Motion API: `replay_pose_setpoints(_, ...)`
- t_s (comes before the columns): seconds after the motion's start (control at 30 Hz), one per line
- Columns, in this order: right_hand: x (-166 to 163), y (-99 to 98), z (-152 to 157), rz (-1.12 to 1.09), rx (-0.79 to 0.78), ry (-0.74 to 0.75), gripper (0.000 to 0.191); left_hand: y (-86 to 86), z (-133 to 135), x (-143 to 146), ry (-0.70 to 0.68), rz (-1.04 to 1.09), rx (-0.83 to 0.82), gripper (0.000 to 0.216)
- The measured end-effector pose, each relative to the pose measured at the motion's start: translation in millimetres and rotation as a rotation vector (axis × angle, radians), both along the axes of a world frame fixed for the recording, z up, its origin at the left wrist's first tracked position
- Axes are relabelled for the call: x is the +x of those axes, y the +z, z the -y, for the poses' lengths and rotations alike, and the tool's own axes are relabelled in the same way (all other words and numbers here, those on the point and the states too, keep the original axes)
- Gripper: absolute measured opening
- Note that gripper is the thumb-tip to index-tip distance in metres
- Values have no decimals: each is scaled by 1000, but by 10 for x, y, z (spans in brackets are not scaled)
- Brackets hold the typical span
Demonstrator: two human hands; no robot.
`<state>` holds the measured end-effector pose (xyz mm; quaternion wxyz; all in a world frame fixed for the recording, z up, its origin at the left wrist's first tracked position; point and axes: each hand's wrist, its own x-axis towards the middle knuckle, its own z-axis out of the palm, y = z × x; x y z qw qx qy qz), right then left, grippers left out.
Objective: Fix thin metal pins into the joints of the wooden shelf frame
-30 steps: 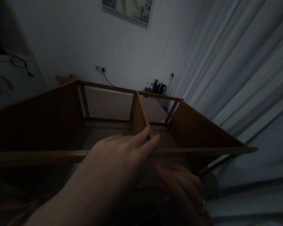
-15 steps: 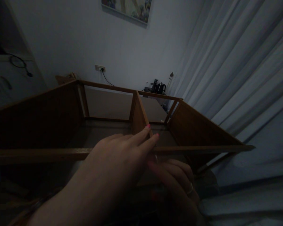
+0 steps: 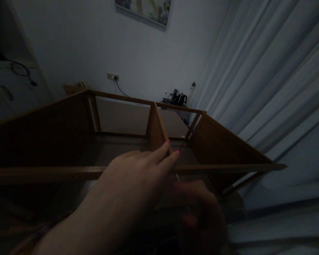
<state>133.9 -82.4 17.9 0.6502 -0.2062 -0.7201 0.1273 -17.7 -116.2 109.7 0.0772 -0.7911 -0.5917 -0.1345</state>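
Observation:
A brown wooden cabinet frame with a middle divider panel stands in front of me. My left hand lies over the front rail where it meets the divider, two fingertips with pink nails resting along the divider's top edge. Its thumb is hidden. Just below and to the right, my right hand is curled with its fingers closed around a thin shiny tool shaft. The shaft points up at the front rail under my left hand. Motion and darkness smear this hand, so the tool's handle is not visible.
Long pale curtains hang at the right. Behind the frame are a wall outlet with a cord and a black kettle. A white cabinet with a dangling cable stands at the left; a painting hangs above.
My right hand has turned and its fingers have curled in more around the thin shaft. My left hand and the wooden frame have stayed in place.

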Motion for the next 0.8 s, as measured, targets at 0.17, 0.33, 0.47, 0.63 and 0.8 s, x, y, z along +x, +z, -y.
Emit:
replay_pose_setpoints(0.17,-67,-101,116,-208,-342,176,36,-8,-6,0,-13,12,17,61)
replay_pose_setpoints(0.33,-148,-62,277,-378,-625,306,37,-12,-20,7,-9,11,24,68)
replay_pose_setpoints(0.47,-188,-69,331,-390,-693,423,35,-42,4,-18,-16,23,58,68)
replay_pose_setpoints(0.63,-237,-108,428,-439,-680,226,23,-15,30,-7,-29,25,53,58)
replay_pose_setpoints(0.8,-223,-114,454,-298,-474,-18,14,53,6,30,1,10,-6,55)
